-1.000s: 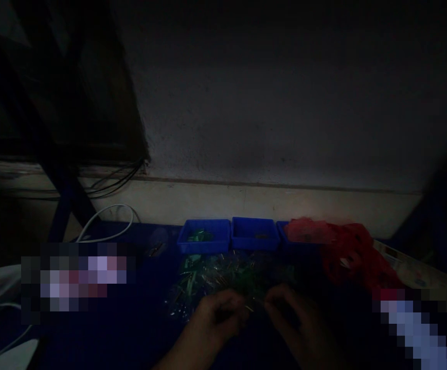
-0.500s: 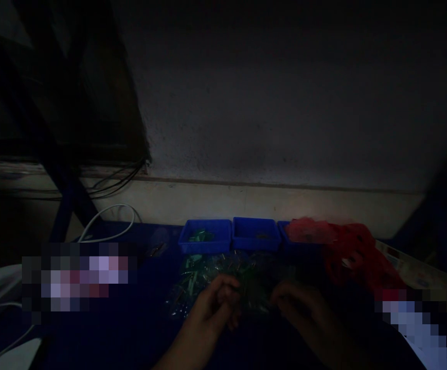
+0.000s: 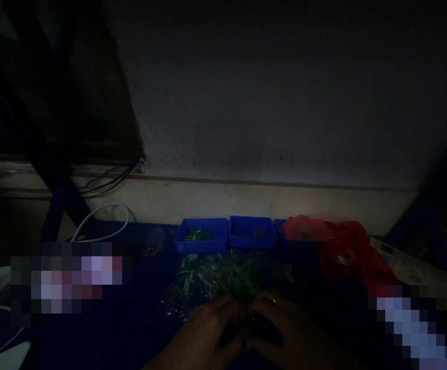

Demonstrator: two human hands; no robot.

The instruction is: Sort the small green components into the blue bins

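Note:
Low in the middle of the view, my left hand [image 3: 211,329] and my right hand [image 3: 285,326] meet, with their fingertips close together. The fingers of both are bent inward and closed in a pinch; whatever lies between them is too dark to make out. A ring shows on my right hand. Just beyond the fingers lies a pile of clear plastic packets [image 3: 215,275] with green pieces and thin metallic pins inside. Behind the pile stand a left blue bin [image 3: 201,243] holding green pieces and a middle blue bin [image 3: 252,240] with a small item in it.
A third blue bin [image 3: 298,245] at the right holds a pink plastic bag [image 3: 308,228]. Red netting-like material [image 3: 356,252] lies beside it. A white cable [image 3: 102,208] loops at the back left. The wall [image 3: 265,103] rises behind the blue table [image 3: 111,329].
My hands, apart before, have come together at the fingertips and moved lower, nearer to me. The view has shifted slightly. The bins and packets look the same.

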